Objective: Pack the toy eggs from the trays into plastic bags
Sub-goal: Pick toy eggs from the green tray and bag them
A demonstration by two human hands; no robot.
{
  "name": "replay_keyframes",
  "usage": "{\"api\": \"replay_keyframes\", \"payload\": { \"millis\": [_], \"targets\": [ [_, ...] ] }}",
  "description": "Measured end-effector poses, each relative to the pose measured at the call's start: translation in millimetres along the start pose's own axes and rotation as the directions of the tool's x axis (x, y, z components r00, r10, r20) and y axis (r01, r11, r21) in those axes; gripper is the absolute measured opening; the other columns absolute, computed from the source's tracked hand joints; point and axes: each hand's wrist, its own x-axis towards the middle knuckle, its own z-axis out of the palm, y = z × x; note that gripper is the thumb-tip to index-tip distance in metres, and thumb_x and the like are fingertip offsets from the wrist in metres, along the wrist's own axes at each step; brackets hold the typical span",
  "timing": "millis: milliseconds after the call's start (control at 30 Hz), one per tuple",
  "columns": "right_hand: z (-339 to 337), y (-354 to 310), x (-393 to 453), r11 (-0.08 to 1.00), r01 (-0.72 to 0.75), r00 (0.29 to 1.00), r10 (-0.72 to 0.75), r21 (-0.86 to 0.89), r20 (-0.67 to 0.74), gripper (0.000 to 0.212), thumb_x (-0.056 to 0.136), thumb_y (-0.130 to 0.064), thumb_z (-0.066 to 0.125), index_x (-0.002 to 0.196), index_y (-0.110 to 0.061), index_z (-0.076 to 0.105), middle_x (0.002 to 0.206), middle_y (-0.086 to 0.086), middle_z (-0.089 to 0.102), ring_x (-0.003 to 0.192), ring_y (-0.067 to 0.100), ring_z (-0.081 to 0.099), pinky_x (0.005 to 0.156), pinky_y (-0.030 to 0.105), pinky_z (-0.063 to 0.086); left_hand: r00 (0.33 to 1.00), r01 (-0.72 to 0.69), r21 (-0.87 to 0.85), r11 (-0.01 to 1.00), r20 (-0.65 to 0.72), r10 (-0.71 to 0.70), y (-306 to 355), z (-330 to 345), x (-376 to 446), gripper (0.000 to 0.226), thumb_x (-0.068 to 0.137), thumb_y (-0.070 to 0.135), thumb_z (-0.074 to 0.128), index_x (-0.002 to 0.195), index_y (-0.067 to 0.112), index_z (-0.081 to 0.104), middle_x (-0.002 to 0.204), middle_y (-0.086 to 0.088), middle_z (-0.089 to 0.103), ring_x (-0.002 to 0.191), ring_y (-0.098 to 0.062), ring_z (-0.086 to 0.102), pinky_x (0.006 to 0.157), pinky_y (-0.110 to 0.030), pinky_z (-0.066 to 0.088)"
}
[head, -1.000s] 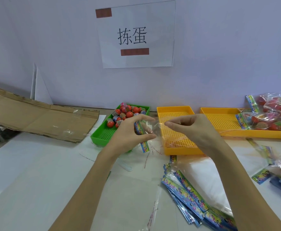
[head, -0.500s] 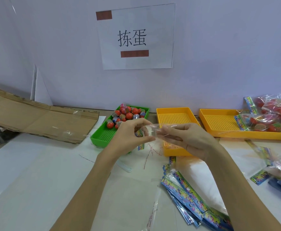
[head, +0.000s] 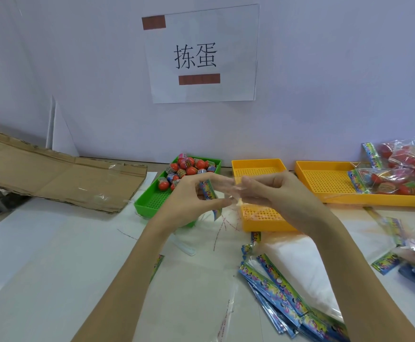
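Paper sign point(head: 201, 54) reading "拣蛋" hangs above both hands; left hand point(head: 189, 201) and right hand point(head: 278, 196) pinch a clear plastic bag point(head: 222, 193). Toy eggs point(head: 186, 169) sit just behind the left grip in the green tray point(head: 149, 203).

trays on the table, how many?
3. Green tray with loose toy eggs left of centre; small yellow tray behind the hands; long yellow tray at right holding a filled bag.
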Motion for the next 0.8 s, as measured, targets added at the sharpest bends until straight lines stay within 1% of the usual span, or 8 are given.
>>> {"api": "replay_keyframes", "payload": {
  "millis": [133, 267, 400, 500, 567, 633, 733, 800],
  "targets": [
    [2.9, 0.4, -1.0, 0.986, 0.021, 0.997, -0.007, -0.164, 0.08, 0.03, 0.096, -0.052, 0.065, 0.108, -0.029, 0.081, 0.108, -0.007, 0.079, 0.11, 0.007, 0.071, 0.099, 0.031, 0.052, 1.0, -0.022, 0.161, 0.987, 0.0, 0.022, -2.4, -0.9, 0.2, 0.053, 0.08, 0.04, 0.088, 0.129, 0.046, 0.067, 0.122, 0.035, 0.065, 0.121, 0.012, 0.054, 0.095, -0.008, 0.043],
    [6.7, -2.0, -1.3, 0.985, 0.01, 0.999, -0.004, -0.173, 0.035, 0.028, 0.1, -0.048, 0.061, 0.112, -0.027, 0.076, 0.108, -0.011, 0.079, 0.108, 0.002, 0.071, 0.095, 0.03, 0.046, 0.955, -0.274, 0.449, 0.85, 0.025, 0.295, 1.5, 3.9, -0.5, 0.079, 0.077, 0.058, 0.083, 0.146, 0.032, 0.056, 0.139, 0.017, 0.058, 0.131, -0.008, 0.047, 0.111, -0.024, 0.034],
    [24.0, -3.3, -0.2, 0.961, 0.067, 0.997, -0.055, -0.266, 0.053, 0.022, 0.103, -0.032, 0.062, 0.104, -0.018, 0.078, 0.096, -0.005, 0.08, 0.097, 0.008, 0.075, 0.08, 0.024, 0.057, 0.926, -0.33, 0.607, 0.723, 0.059, 0.373, 10.0, 22.8, -0.3, 0.074, 0.083, 0.05, 0.082, 0.147, 0.021, 0.057, 0.128, 0.005, 0.068, 0.112, -0.019, 0.062, 0.099, -0.036, 0.049],
    [29.9, -2.9, 0.8, 0.883, 0.157, 0.988, -0.135, -0.443, 0.081, 0.023, 0.103, -0.023, 0.062, 0.095, -0.018, 0.082, 0.087, 0.0, 0.08, 0.086, 0.018, 0.076, 0.078, 0.044, 0.062, 0.96, -0.256, 0.482, 0.838, 0.022, 0.28, 11.1, 32.7, -2.5, 0.056, 0.088, 0.032, 0.083, 0.138, 0.02, 0.062, 0.107, 0.001, 0.076, 0.091, -0.02, 0.071, 0.078, -0.038, 0.056],
    [26.2, -7.1, -1.0, 0.854, 0.209, 0.977, -0.207, -0.476, 0.057, 0.025, 0.104, -0.029, 0.061, 0.094, -0.026, 0.083, 0.085, -0.008, 0.08, 0.083, 0.011, 0.076, 0.078, 0.045, 0.063, 0.985, -0.164, 0.243, 0.956, -0.006, 0.17, 11.7, 32.2, -1.9, 0.039, 0.085, 0.024, 0.086, 0.119, 0.017, 0.07, 0.093, -0.001, 0.078, 0.081, -0.017, 0.074, 0.073, -0.039, 0.059],
    [23.4, -14.0, -3.4, 0.887, 0.243, 0.952, -0.295, -0.392, -0.078, 0.032, 0.105, -0.037, 0.058, 0.09, -0.023, 0.083, 0.083, -0.005, 0.08, 0.081, 0.015, 0.077, 0.072, 0.045, 0.065, 0.999, -0.04, 0.044, 0.998, -0.024, 0.041, 11.9, 26.5, -0.2, 0.026, 0.082, 0.017, 0.089, 0.103, 0.016, 0.073, 0.082, -0.002, 0.078, 0.07, -0.015, 0.076, 0.062, -0.034, 0.061],
    [24.1, -20.6, -2.3, 0.892, 0.353, 0.817, -0.441, -0.283, -0.371, 0.034, 0.107, -0.03, 0.056, 0.086, -0.013, 0.077, 0.078, 0.002, 0.077, 0.076, 0.02, 0.078, 0.06, 0.04, 0.065, 0.997, 0.072, -0.024, 0.997, -0.04, -0.073, 9.7, 20.6, -0.3, 0.014, 0.083, 0.015, 0.088, 0.092, 0.01, 0.078, 0.076, -0.002, 0.078, 0.063, -0.018, 0.077, 0.058, -0.029, 0.062],
    [34.8, -21.8, 1.4, 0.838, 0.379, 0.742, -0.529, -0.394, -0.412, 0.026, 0.107, -0.022, 0.056, 0.091, -0.012, 0.073, 0.081, -0.001, 0.075, 0.078, 0.018, 0.077, 0.063, 0.038, 0.065, 0.989, 0.139, -0.085, 0.987, -0.033, -0.142, 6.0, 18.2, -4.2, 0.015, 0.084, 0.017, 0.088, 0.09, 0.007, 0.08, 0.078, -0.005, 0.079, 0.067, -0.02, 0.078, 0.062, -0.031, 0.063]
  ]
}}
